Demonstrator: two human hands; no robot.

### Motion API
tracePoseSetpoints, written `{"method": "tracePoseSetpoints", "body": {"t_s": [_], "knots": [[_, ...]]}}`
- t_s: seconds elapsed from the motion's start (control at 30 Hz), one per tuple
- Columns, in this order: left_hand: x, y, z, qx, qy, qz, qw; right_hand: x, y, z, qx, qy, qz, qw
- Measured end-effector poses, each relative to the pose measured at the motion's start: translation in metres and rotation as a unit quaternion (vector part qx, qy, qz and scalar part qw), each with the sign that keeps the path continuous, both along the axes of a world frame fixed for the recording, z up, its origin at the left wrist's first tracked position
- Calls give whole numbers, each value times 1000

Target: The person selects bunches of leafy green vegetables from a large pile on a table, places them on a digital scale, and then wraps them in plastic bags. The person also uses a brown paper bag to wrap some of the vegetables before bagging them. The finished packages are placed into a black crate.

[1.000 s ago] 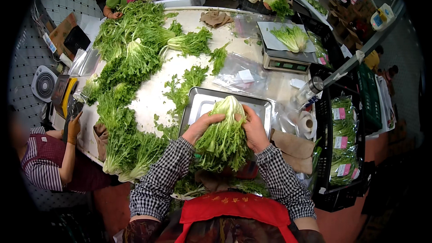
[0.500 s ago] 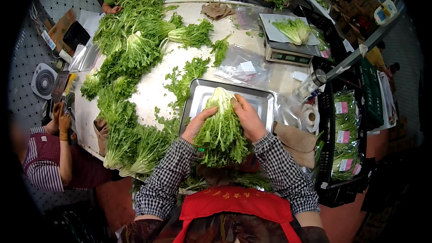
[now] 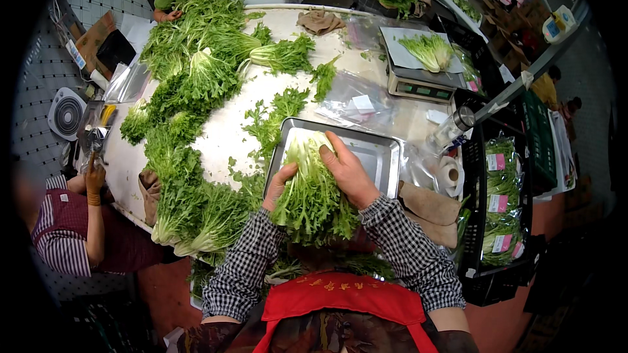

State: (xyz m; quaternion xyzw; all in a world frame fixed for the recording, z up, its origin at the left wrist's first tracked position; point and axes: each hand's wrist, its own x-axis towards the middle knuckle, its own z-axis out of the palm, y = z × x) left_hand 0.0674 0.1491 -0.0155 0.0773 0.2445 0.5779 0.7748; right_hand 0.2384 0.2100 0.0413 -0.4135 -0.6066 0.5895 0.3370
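A leafy head of frisée point(image 3: 313, 197), pale base pointing away and green leaves hanging towards me, is between my hands. On its left side my left hand point(image 3: 279, 186) curls its fingers round the leaves, thumb near the base. From the right, my right hand point(image 3: 352, 173) grips the upper part, with its thumb and fingers close to the pale stalks. Beneath and beyond the head lies a shallow metal tray point(image 3: 390, 163), its near left part covered by the leaves and my hands.
Heaps of frisée point(image 3: 176, 111) cover the table's left side. At the back right, a scale point(image 3: 418, 86) bears another head point(image 3: 430, 51). Plastic bags point(image 3: 356, 99), a clear bottle point(image 3: 451, 127), a paper roll point(image 3: 449, 173) and a crate of packed greens point(image 3: 500, 202) stand right. Co-workers stand left and behind.
The frisée head has turned and shifted slightly left, its base now tilted. My right hand has moved a little left and higher over the base; my left hand has lowered slightly.
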Motion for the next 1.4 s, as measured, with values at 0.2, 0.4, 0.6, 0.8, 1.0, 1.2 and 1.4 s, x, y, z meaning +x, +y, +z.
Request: {"method": "tracePoseSetpoints", "body": {"t_s": [0.2, 0.4, 0.6, 0.8, 1.0, 1.2, 1.4], "knots": [[3, -9, -1, 27, -66, 19, 997, -4, 7, 2, -11, 13, 44, 999], [1, -7, -3, 40, -77, 1, 996, -7, -2, 26, 32, -45, 28, 998], [-3, -14, 18, 162, -137, 126, 969, 15, -9, 36, 4, 95, -56, 994], [-50, -22, -9, 198, -96, 202, 954, 42, -36, -2, -18, 39, -56, 997], [-68, -29, -23, 199, -77, 233, 949, 17, -65, 8, 122, -70, -5, 990], [-76, -31, -27, 199, -65, 245, 947, -13, -63, 36, 346, -47, 5, 937], [-80, -25, -30, 200, -64, 249, 945, -33, -56, 30, 448, -132, 94, 879]]}}
